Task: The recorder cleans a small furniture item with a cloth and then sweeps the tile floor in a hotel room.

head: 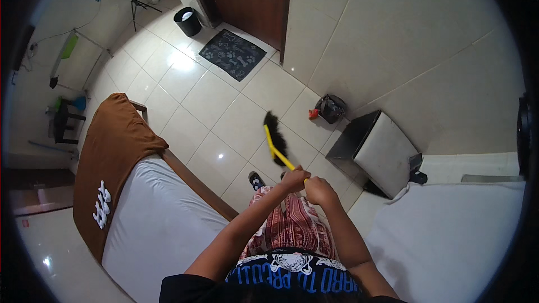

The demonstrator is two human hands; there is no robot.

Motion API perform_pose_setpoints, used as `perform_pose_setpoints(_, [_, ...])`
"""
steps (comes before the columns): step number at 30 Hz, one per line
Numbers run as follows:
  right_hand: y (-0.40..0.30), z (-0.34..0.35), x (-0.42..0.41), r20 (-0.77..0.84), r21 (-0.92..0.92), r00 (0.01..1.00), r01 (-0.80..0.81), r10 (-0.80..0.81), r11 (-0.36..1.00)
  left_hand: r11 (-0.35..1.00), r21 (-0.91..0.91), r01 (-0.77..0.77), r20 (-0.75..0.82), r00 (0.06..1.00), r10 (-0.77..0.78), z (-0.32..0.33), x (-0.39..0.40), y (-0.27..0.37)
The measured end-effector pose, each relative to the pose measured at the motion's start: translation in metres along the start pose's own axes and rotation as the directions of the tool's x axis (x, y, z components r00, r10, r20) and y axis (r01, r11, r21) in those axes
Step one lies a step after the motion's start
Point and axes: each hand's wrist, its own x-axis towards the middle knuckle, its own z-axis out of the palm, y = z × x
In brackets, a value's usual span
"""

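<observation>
Both my hands grip the yellow handle of a broom (276, 139) in front of my body. My left hand (296, 179) is closed around the handle a little farther down. Beside it, nearer the top end, my right hand (321, 190) holds the same handle. The broom's head has dark bristles and lies on the pale tiled floor (236, 122), just ahead of my feet. A dark shoe (256, 180) shows below the broom.
To the left stands a bed with a white sheet (168, 210) and a brown cloth (122, 130). A patterned mat (233, 54) lies by a brown door (248, 0), near a black bin (188, 22). At right are a dark bag (331, 108) and a white-topped cabinet (385, 151).
</observation>
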Motion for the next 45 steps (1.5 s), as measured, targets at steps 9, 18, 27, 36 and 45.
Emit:
perform_pose_setpoints(9, [0.058, 0.002, -0.050, -0.103, 0.228, 0.992, -0.044, 0.069, 0.973, 0.969, -0.213, -0.125, -0.301, 0.952, 0.057, 0.019, 0.020, 0.036])
perform_pose_setpoints(18, [0.077, -0.039, -0.079, -0.156, -0.038, 0.987, -0.043, 0.036, 0.998, 0.973, -0.219, -0.073, -0.209, 0.978, 0.026, 0.034, 0.070, 0.099])
perform_pose_setpoints(27, [0.035, 0.007, 0.039, -0.027, 0.102, 0.985, 0.170, -0.168, 0.980, 0.976, -0.028, 0.215, -0.168, 0.962, -0.217, 0.033, 0.015, -0.030])
perform_pose_setpoints(36, [0.068, -0.061, 0.020, -0.178, 0.348, 0.983, 0.099, -0.038, 0.932, 0.981, -0.140, -0.132, -0.333, 0.940, 0.079, -0.029, 0.075, -0.016])
perform_pose_setpoints(45, [0.013, -0.147, 0.078, -0.487, -0.380, 0.855, -0.022, -0.180, 0.925, 0.889, -0.275, -0.366, -0.504, 0.843, 0.191, -0.121, 0.156, -0.014])
